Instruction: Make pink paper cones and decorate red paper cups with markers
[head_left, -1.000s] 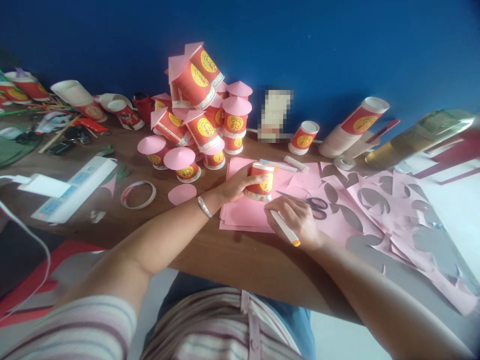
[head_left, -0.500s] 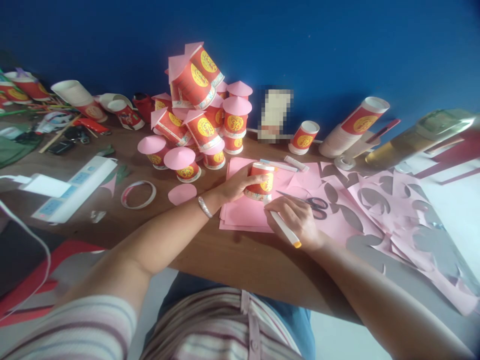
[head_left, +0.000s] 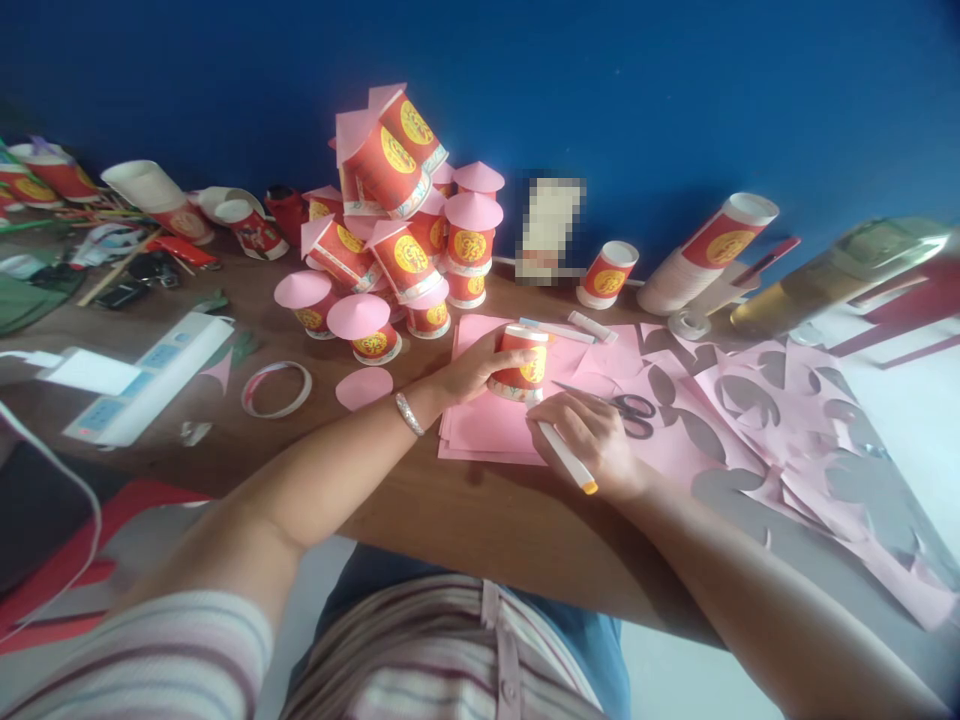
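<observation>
My left hand (head_left: 480,368) is wrapped round a red paper cup (head_left: 531,366) with a yellow emblem, which stands on a stack of pink paper (head_left: 487,430). In my right hand (head_left: 592,440) is a white marker (head_left: 564,455) with an orange end toward me. Its tip is hidden by my fingers, close to the bottom of the cup. Just beyond that hand lie scissors (head_left: 636,416) with dark handles. Behind the cup, another pen (head_left: 559,330) and a small white tube (head_left: 592,326) rest on the pink paper.
Several red cups with pink cone tops (head_left: 375,330) are piled at back left. Paper offcuts (head_left: 750,410) spread over the right side. A tape roll (head_left: 276,390), a pink disc (head_left: 364,388) and a power strip (head_left: 150,380) lie left. Stacked cups (head_left: 705,245) and a bottle (head_left: 832,270) lean back right.
Almost nothing differs. My right hand and the marker have shifted very slightly to the left; my left hand keeps its hold on the cup.
</observation>
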